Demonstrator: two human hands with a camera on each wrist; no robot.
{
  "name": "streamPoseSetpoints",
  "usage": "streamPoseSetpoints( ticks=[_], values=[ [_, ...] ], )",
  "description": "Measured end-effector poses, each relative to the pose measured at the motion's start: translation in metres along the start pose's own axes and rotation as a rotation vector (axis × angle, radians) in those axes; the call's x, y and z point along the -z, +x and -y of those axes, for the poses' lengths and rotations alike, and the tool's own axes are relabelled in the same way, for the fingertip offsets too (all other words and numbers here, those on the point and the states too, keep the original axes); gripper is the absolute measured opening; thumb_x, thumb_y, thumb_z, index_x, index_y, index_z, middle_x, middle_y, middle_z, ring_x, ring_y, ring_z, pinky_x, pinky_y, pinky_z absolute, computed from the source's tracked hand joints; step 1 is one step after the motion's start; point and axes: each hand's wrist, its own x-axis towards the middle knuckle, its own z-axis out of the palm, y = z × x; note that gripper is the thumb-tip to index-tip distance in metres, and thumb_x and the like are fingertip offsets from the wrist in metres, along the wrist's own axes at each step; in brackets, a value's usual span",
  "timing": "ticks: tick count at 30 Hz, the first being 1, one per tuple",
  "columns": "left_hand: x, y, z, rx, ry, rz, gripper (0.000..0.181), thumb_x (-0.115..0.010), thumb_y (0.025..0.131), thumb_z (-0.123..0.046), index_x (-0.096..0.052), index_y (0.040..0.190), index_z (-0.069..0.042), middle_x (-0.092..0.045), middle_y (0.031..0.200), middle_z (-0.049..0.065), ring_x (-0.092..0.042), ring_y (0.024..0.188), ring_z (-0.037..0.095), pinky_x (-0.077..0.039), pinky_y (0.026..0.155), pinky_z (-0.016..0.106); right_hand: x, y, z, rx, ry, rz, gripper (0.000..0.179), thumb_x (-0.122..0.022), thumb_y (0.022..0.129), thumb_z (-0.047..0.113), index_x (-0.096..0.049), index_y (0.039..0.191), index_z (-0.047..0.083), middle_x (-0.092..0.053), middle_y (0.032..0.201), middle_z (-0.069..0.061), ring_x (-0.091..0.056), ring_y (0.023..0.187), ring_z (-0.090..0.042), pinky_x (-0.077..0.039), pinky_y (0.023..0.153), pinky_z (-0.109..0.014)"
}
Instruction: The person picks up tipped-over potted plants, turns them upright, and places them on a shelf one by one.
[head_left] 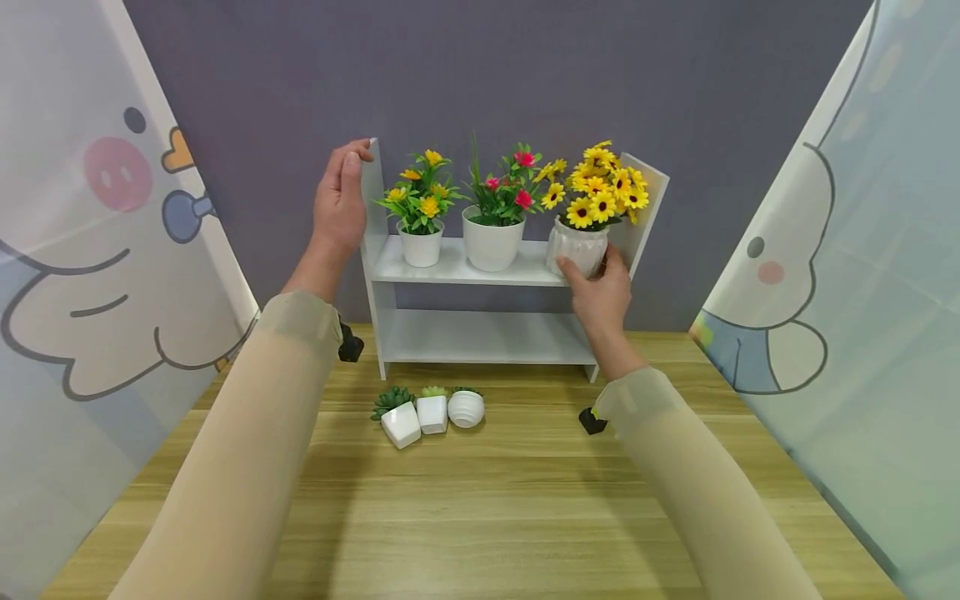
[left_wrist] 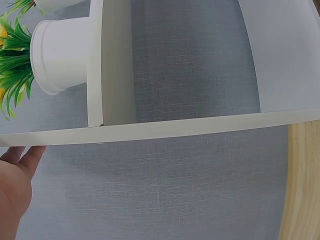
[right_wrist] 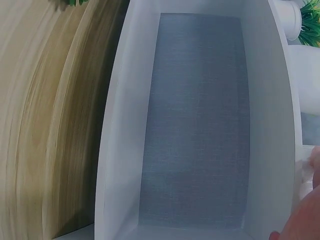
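Observation:
At the right end of the white shelf's (head_left: 495,327) upper board, my right hand (head_left: 604,296) grips a ribbed white pot of yellow sunflowers (head_left: 596,190), thumb on its front and fingers round its right side. Only part of this hand (right_wrist: 306,212) enters the right wrist view, at the lower right. My left hand (head_left: 341,204) is raised at the shelf's left side panel (head_left: 372,200), its fingers touching the panel's outer face; the left wrist view shows those fingertips (left_wrist: 31,159) against it. Beside the sunflowers stand a pot with red flowers (head_left: 493,237) and a smaller pot with yellow-orange flowers (head_left: 422,246).
On the wooden table (head_left: 465,517) before the shelf, three small white succulent pots lie tipped close together: a square one (head_left: 401,425), another square one (head_left: 432,415) and a round ribbed one (head_left: 467,409). A grey partition (head_left: 480,75) rises behind; cartoon-printed curtains (head_left: 862,250) flank the table.

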Motion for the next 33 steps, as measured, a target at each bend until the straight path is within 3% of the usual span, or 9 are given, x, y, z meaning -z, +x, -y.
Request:
streamPoseSetpoints(
  ticks=[6, 17, 26, 33],
  values=[
    [0.002, -0.002, 0.001, 0.005, 0.005, 0.005, 0.038, -0.033, 0.121, -0.037, -0.056, 0.137, -0.011, -0.050, 0.169, -0.004, -0.039, 0.161, 0.009, -0.029, 0.132, 0.029, -0.001, -0.001, 0.001, 0.021, 0.028, 0.020, 0.086, -0.078, 0.101, 0.044, -0.039, 0.168, 0.006, -0.050, 0.168, -0.017, -0.048, 0.156, -0.035, -0.038, 0.130, -0.049],
    [0.003, -0.003, -0.003, 0.007, 0.009, 0.011, 0.035, -0.034, 0.121, -0.038, -0.058, 0.134, -0.017, -0.050, 0.169, -0.007, -0.041, 0.159, 0.009, -0.029, 0.132, 0.029, 0.015, -0.014, 0.007, -0.071, 0.082, 0.076, 0.099, -0.078, 0.100, 0.051, -0.026, 0.173, 0.008, -0.033, 0.179, -0.011, -0.034, 0.164, -0.030, -0.031, 0.135, -0.043],
    [0.000, 0.002, 0.001, 0.009, -0.001, 0.014, 0.038, -0.033, 0.121, -0.034, -0.056, 0.138, -0.009, -0.050, 0.170, -0.003, -0.042, 0.159, 0.014, -0.029, 0.132, 0.029, 0.037, -0.038, 0.004, -0.057, 0.119, 0.099, 0.090, -0.078, 0.101, 0.049, -0.035, 0.168, 0.008, -0.039, 0.173, -0.010, -0.038, 0.158, -0.028, -0.037, 0.130, -0.046],
    [0.001, 0.001, -0.002, 0.016, 0.001, 0.012, 0.033, -0.034, 0.121, -0.037, -0.058, 0.132, -0.018, -0.050, 0.168, -0.005, -0.043, 0.157, 0.010, -0.030, 0.132, 0.029, 0.049, -0.058, -0.005, -0.023, 0.090, 0.175, 0.086, -0.078, 0.102, 0.047, -0.039, 0.164, 0.004, -0.045, 0.168, -0.015, -0.044, 0.154, -0.032, -0.041, 0.126, -0.050]
  ],
)
